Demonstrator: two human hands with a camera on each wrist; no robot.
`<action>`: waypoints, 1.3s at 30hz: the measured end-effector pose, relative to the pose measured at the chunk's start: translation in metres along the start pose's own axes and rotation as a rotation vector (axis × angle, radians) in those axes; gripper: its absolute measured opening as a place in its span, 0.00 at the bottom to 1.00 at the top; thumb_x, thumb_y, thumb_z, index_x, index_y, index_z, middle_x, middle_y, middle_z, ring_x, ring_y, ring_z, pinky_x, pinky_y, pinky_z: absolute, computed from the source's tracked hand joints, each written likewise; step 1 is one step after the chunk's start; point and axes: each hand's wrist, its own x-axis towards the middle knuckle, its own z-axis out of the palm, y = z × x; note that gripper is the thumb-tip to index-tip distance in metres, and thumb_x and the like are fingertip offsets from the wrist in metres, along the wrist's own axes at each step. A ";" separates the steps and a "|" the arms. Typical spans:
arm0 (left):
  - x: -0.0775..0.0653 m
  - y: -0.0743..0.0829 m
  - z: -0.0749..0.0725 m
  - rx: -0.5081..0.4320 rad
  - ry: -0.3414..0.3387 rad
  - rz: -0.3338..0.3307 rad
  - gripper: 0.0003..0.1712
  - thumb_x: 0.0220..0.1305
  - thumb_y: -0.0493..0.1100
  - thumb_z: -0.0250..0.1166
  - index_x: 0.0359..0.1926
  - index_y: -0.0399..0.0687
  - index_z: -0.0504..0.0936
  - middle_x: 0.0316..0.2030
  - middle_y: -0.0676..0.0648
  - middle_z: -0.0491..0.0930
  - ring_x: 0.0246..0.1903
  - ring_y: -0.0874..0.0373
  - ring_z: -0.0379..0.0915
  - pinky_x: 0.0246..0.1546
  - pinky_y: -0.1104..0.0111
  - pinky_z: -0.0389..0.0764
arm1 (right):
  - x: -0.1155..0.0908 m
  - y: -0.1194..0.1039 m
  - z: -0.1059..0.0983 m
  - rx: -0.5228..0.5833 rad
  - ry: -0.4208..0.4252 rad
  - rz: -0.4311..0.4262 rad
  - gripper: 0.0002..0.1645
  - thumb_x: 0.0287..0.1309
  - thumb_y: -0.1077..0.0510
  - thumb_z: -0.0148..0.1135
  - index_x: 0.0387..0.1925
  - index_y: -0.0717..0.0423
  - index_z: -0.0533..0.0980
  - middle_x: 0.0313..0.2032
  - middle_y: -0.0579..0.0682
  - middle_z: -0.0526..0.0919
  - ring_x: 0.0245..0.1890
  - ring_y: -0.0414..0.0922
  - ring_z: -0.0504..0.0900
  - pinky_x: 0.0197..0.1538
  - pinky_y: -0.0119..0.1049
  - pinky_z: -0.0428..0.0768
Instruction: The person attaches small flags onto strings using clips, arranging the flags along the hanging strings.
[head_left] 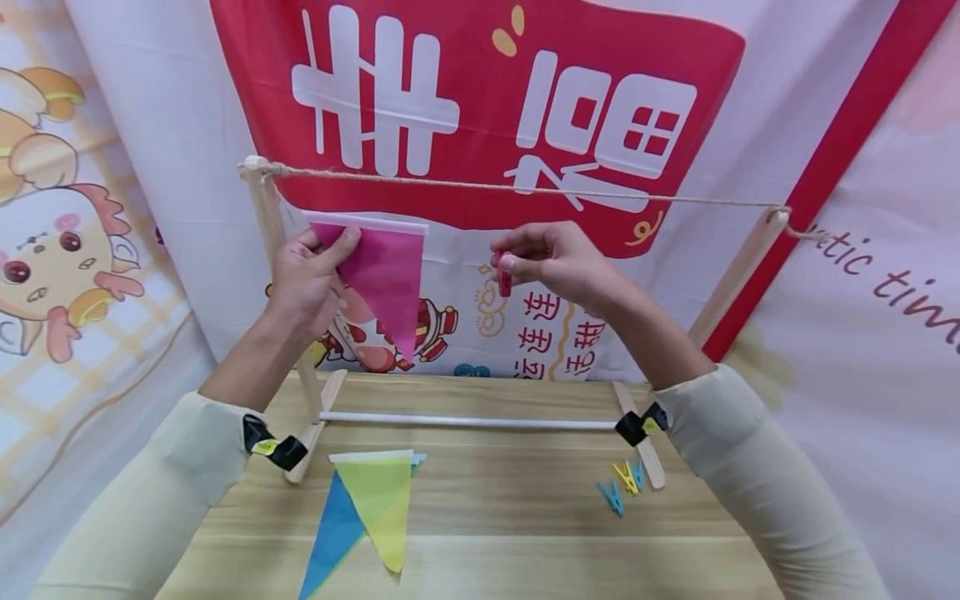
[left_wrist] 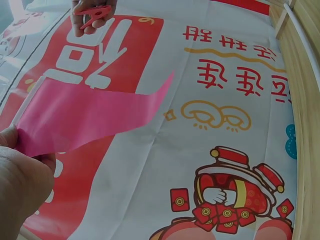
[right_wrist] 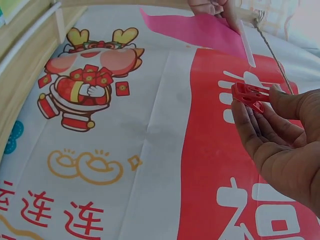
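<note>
On the table (head_left: 480, 517), nearest the camera and in front of the wooden frame (head_left: 262, 217), lie two spare flags: a yellow flag (head_left: 378, 504) overlapping a blue flag (head_left: 333, 533). To the right of these, beside the frame's right foot, lie three loose pegs (head_left: 622, 487) (two blue, one yellow). No containers are visible; flags and pegs lie directly on the table top.

Left hand (head_left: 303, 279): raised beside the frame's left post, below the string (head_left: 525, 190). Thumb and fingers pinch the pink flag (head_left: 382, 279) at its upper left corner. The flag hangs point-down; its white top band sits just under the string, not yet against it.

Right hand (head_left: 558, 258): raised toward the middle of the frame, also below the string. Thumb and fingertips pinch a red peg (head_left: 504, 273). The right wrist view shows the peg gripped at its handle end with its mouth pointing toward the flag; whether the mouth is pressed apart cannot be told.

Step in hand, as judged: hanging the pink flag on the string, with flag and peg both lifted but not yet joined. The next move appears to call for raising the top band to the string, squeezing the peg apart, and seating it over band and string together.

Behind the frame hangs a printed cloth backdrop (head_left: 150, 125).
</note>
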 end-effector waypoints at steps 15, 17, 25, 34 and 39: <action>0.004 0.008 0.007 -0.105 0.000 0.090 0.31 0.72 0.40 0.78 0.72 0.41 0.84 0.69 0.46 0.85 0.68 0.51 0.84 0.65 0.69 0.87 | 0.007 -0.015 0.010 0.021 0.041 -0.054 0.21 0.79 0.54 0.71 0.67 0.52 0.85 0.57 0.55 0.93 0.55 0.48 0.93 0.61 0.39 0.92; 0.005 0.009 0.008 -0.123 -0.002 0.100 0.30 0.72 0.40 0.78 0.72 0.41 0.84 0.68 0.45 0.85 0.68 0.51 0.84 0.65 0.68 0.87 | 0.008 -0.017 0.010 0.036 0.040 -0.055 0.20 0.80 0.54 0.70 0.67 0.52 0.85 0.57 0.56 0.92 0.55 0.48 0.93 0.63 0.41 0.92; 0.005 0.007 0.011 -0.131 0.010 0.098 0.30 0.72 0.40 0.78 0.71 0.41 0.84 0.67 0.46 0.86 0.65 0.51 0.86 0.64 0.68 0.88 | 0.010 -0.021 0.009 0.086 0.042 -0.069 0.19 0.81 0.56 0.69 0.67 0.55 0.84 0.57 0.58 0.92 0.54 0.49 0.94 0.63 0.41 0.92; 0.006 0.005 0.014 -0.134 0.017 0.107 0.32 0.72 0.42 0.78 0.73 0.41 0.82 0.69 0.45 0.83 0.69 0.50 0.82 0.65 0.68 0.88 | 0.013 -0.028 0.014 0.087 0.039 -0.130 0.19 0.80 0.56 0.69 0.66 0.55 0.85 0.57 0.59 0.92 0.54 0.49 0.94 0.62 0.40 0.93; 0.008 0.010 0.017 -0.142 0.030 0.121 0.34 0.72 0.43 0.78 0.75 0.42 0.81 0.72 0.45 0.82 0.73 0.48 0.80 0.67 0.67 0.87 | 0.017 -0.040 0.016 0.070 0.038 -0.149 0.19 0.81 0.56 0.68 0.66 0.55 0.85 0.57 0.60 0.92 0.54 0.49 0.94 0.65 0.43 0.92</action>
